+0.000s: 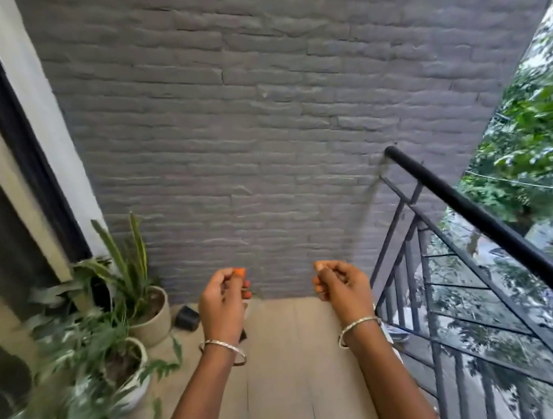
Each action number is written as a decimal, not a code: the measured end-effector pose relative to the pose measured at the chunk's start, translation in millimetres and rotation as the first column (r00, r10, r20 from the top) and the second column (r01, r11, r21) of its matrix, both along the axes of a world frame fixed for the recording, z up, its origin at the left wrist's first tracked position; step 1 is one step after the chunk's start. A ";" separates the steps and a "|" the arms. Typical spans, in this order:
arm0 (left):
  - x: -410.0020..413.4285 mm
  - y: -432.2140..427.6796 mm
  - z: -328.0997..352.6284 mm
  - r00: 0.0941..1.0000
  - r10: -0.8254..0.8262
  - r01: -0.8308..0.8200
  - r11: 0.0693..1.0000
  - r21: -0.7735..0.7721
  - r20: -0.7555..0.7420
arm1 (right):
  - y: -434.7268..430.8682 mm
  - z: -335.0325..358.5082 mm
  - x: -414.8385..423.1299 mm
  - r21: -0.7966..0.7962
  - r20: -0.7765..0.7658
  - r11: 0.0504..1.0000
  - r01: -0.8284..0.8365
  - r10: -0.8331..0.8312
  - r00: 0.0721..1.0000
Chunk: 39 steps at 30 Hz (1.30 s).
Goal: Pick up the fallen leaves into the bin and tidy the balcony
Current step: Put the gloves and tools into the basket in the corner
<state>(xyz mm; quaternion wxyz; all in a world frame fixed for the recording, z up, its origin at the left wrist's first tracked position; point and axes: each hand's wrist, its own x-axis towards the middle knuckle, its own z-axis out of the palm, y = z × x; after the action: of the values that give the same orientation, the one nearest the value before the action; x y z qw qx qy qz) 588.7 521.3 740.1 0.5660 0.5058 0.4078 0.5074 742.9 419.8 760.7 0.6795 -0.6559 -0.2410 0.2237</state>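
Hiding their palms, left hand and right hand, fingers curled; plants blurred.

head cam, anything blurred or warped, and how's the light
head view: motion blur smears the potted plants at lower left; the wide lens splays the railing and door frame outward; soft even daylight, no glare

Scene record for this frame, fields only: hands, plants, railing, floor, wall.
left hand: raised, fingers curled, nothing visibly held
right hand: raised, fingers curled, nothing visibly held
potted plants: along left side
railing: dark metal, right side
floor: pale boards; no bin in view
wall: grey brick, ahead
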 end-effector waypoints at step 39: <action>136.8 409.1 -232.5 0.870 0.255 -0.460 0.730 -0.506 -0.422 | 521.3 -243.3 203.2 -0.559 -0.355 0.690 -0.459 0.301 0.885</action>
<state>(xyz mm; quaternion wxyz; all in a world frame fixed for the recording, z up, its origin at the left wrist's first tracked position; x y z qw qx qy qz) 725.5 930.4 507.7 0.5098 0.2903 0.7230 0.3648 946.1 941.1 517.4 0.3824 -0.7481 -0.2011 0.5037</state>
